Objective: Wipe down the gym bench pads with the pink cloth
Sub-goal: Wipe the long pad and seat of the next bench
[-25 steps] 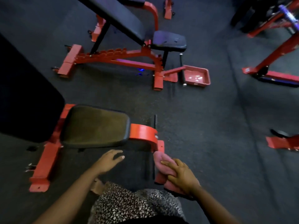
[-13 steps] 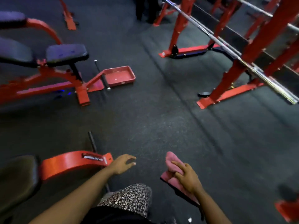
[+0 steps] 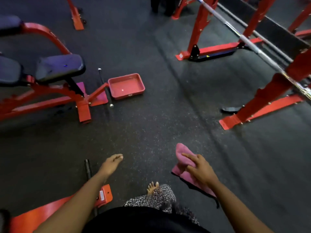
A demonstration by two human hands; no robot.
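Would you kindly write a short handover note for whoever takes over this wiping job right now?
Left hand: open, holds nothing, over the floor.
Right hand: holds the pink cloth, clear of every pad.
The bench ahead on the left has its seat pad and back pad in view, and the cloth touches neither. Only the red frame of the near bench shows, at bottom left.
Done: the picture does not show whether any pad has been wiped.
Left: bring the cloth to the pads and wipe them.
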